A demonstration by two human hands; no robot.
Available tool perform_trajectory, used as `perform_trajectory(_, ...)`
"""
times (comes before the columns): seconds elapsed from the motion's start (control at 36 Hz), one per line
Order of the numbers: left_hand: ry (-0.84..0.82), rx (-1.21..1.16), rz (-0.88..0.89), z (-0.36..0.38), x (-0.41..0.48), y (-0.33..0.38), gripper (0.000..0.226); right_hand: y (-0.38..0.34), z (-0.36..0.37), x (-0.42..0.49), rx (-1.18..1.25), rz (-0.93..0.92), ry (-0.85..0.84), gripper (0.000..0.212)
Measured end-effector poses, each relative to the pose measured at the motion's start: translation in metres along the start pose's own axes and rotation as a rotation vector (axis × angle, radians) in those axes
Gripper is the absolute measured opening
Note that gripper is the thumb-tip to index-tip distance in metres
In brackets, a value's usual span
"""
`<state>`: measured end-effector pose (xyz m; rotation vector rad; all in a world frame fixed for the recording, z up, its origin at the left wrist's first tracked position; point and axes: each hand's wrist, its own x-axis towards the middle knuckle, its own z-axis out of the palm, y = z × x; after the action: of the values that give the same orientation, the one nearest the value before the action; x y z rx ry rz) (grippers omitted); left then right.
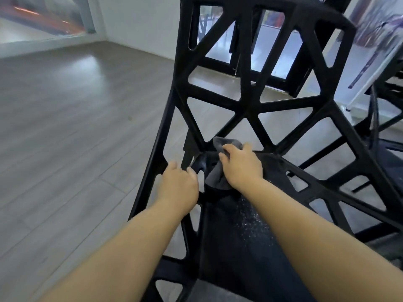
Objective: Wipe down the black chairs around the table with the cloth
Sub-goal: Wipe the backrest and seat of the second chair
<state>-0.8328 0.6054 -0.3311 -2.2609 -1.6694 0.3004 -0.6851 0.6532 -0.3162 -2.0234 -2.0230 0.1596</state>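
A black chair (246,99) with an open lattice of triangular holes fills the middle of the head view, its back rising away from me. My right hand (242,165) grips a grey cloth (218,177) and presses it where the seat meets the back. Part of the cloth sticks out above my fingers and part hangs below my palm. My left hand (178,184) curls its fingers round the chair's left frame bar, just left of the cloth. White specks dot the dark seat panel below my right wrist.
Grey wood-look floor (65,127) spreads to the left. A white wall and a large window lie behind. Another black chair (386,136) stands at the right edge, beside a white stand leg.
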Motion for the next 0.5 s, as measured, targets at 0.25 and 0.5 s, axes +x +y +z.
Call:
perform_trajectory(0.25, -0.009, -0.121, -0.017, -0.001, 0.004, 0.001, 0.036, -0.019, 0.036, 0.037, -0.145, -0.089, -0.221, 0.034)
perform_trajectory(0.5, 0.031, -0.184, -0.019, -0.002, 0.002, 0.0, 0.037, -0.003, 0.033, 0.045, -0.084, -0.062, -0.294, 0.037)
